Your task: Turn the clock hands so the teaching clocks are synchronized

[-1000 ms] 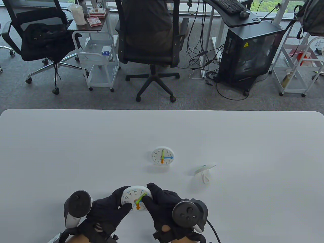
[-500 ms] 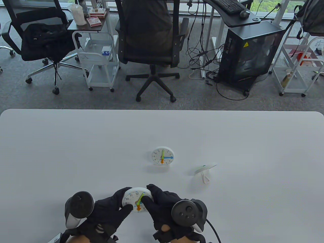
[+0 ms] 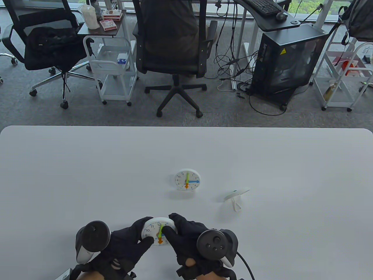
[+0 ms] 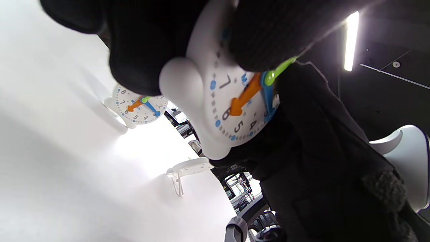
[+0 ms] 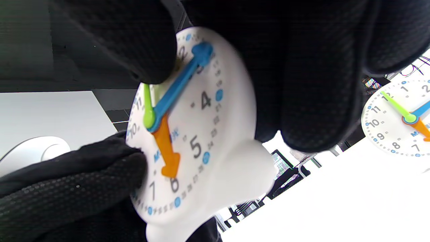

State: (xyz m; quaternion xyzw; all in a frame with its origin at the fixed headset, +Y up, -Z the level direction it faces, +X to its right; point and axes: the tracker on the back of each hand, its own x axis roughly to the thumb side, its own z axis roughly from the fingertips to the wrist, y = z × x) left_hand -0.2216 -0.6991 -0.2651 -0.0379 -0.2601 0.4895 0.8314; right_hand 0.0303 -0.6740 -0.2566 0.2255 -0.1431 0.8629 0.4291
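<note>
Two hands share one small teaching clock [image 3: 158, 235] just above the near edge of the counter [image 3: 87, 175]. The left hand [image 3: 128, 248] grips its left rim, thumb on the face; the right hand [image 3: 186, 236] wraps the right rim, a fingertip [image 5: 147, 64] pressing the green hand [image 3: 160, 229] near twelve. Beyond both hands stands the reference clock [image 3: 187, 180], and further right a third clock [image 3: 236, 194] is tipped face down on its stand. Judging by looks, the held clock is light, stiff, smooth plastic; its thin pointers could bend, so push near their tips gently while bracing the rim.
</note>
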